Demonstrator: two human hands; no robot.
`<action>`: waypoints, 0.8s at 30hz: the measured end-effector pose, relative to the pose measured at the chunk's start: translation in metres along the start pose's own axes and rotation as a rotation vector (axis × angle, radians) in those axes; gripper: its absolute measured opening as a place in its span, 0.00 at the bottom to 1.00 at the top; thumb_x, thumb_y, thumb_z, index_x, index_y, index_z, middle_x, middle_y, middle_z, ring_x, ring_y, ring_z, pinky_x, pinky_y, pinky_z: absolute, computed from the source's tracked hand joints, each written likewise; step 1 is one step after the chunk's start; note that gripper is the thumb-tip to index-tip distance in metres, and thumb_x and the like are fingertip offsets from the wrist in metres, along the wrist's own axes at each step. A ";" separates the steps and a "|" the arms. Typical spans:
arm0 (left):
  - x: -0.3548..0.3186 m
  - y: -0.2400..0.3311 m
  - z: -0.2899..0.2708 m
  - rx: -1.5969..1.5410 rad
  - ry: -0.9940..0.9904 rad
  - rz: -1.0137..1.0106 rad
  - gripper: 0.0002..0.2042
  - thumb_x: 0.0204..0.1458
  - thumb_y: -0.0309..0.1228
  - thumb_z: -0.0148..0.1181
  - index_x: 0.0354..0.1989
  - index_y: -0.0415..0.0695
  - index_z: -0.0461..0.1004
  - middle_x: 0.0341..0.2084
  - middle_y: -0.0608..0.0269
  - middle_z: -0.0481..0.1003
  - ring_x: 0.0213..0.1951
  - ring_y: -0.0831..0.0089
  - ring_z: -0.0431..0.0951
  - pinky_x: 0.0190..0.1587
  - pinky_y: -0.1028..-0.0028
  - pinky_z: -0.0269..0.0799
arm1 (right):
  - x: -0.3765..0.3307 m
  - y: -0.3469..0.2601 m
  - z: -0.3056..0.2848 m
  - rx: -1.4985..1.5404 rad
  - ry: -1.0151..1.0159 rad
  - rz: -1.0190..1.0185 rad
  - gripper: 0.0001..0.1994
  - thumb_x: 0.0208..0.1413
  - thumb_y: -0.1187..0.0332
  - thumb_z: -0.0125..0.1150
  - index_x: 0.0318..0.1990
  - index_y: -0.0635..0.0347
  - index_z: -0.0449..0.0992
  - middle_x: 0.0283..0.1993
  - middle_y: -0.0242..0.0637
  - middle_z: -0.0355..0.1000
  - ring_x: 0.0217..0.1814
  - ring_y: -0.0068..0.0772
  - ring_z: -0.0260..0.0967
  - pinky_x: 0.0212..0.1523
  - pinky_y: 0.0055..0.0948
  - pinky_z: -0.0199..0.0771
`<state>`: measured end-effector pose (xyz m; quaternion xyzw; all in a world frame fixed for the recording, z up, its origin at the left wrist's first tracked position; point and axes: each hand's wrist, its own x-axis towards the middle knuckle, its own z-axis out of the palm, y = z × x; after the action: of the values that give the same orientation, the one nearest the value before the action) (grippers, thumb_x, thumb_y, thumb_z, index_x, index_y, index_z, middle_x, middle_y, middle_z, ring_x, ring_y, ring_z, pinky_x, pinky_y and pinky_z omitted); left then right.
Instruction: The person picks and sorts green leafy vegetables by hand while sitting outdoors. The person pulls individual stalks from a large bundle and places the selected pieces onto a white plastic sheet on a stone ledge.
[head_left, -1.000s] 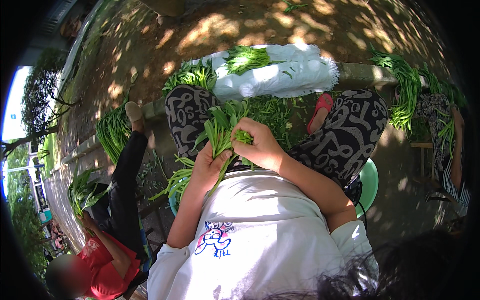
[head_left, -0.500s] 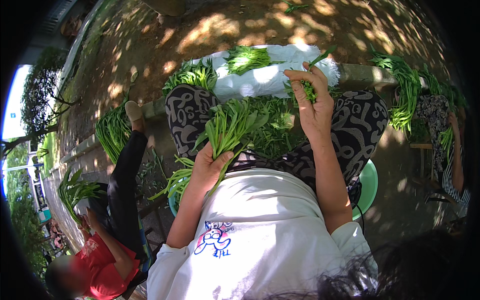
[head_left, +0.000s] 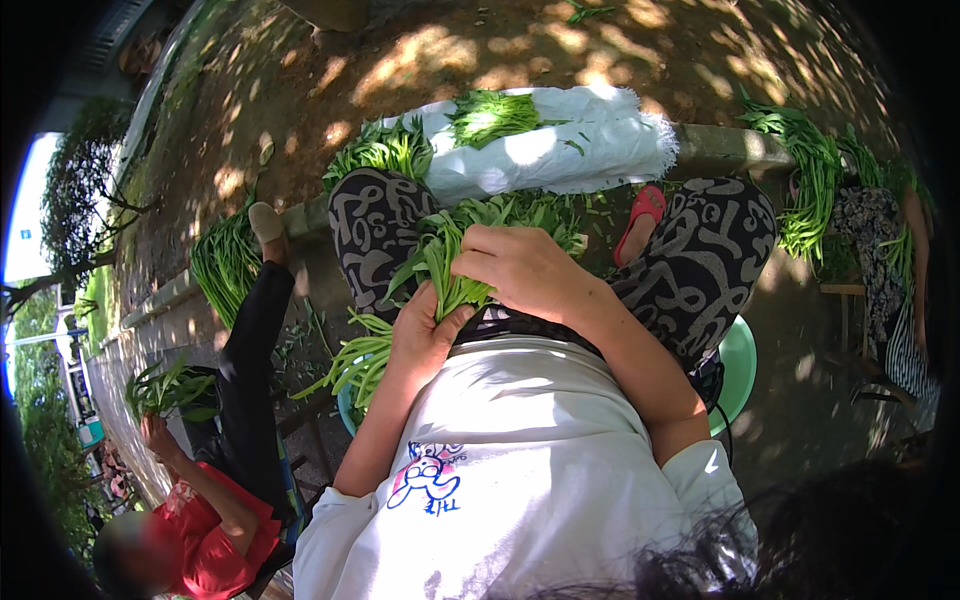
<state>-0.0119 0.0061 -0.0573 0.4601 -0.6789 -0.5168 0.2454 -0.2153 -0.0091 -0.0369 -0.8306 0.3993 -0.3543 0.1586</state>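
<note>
My left hand (head_left: 424,328) is closed round a bunch of water spinach (head_left: 437,262), long green stems with narrow leaves, in front of my lap. The leaves point away from me, and the lower stems stick out to the left past my wrist. Over the same bunch lies my right hand (head_left: 525,268), back upward, its bent fingers gripping among the leaves and upper stems. Its palm and anything else in it are hidden. Loose leaves and stems (head_left: 545,212) heap between my knees, just beyond my hands.
A white woven sack (head_left: 590,150) lies across a low kerb, bearing a bundle of greens (head_left: 490,118); another pile (head_left: 385,150) is at its left end. A green basin (head_left: 738,375) stands to my right. People handling greens sit at left and far right. A red slipper (head_left: 642,222) shows by my knee.
My right hand has come down and left from its raised place, where it held short cut stems, onto the bunch. My left hand keeps its grip. The person at left has shifted their greens.
</note>
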 end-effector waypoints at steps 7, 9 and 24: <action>-0.002 -0.010 0.001 -0.010 0.013 -0.012 0.13 0.52 0.29 0.59 0.47 0.43 0.72 0.39 0.57 0.73 0.42 0.60 0.75 0.44 0.69 0.68 | 0.001 -0.003 0.003 -0.166 -0.040 -0.086 0.05 0.43 0.71 0.55 0.30 0.56 0.70 0.32 0.34 0.63 0.33 0.35 0.69 0.30 0.32 0.71; -0.001 -0.010 0.001 -0.013 0.006 -0.001 0.13 0.52 0.29 0.59 0.47 0.43 0.72 0.38 0.58 0.73 0.41 0.60 0.75 0.44 0.69 0.68 | 0.000 -0.002 0.004 -0.180 -0.048 -0.093 0.06 0.42 0.70 0.55 0.30 0.56 0.70 0.33 0.34 0.63 0.33 0.35 0.69 0.31 0.32 0.71; -0.004 -0.008 0.000 -0.114 0.012 -0.063 0.21 0.51 0.27 0.60 0.55 0.46 0.69 0.42 0.59 0.74 0.45 0.65 0.75 0.48 0.71 0.67 | -0.012 -0.011 -0.006 0.036 -0.155 0.015 0.13 0.36 0.72 0.62 0.34 0.56 0.71 0.33 0.35 0.66 0.32 0.41 0.70 0.32 0.37 0.71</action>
<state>-0.0073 0.0090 -0.0641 0.4696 -0.6322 -0.5593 0.2586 -0.2186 0.0068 -0.0323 -0.8496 0.3854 -0.2949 0.2066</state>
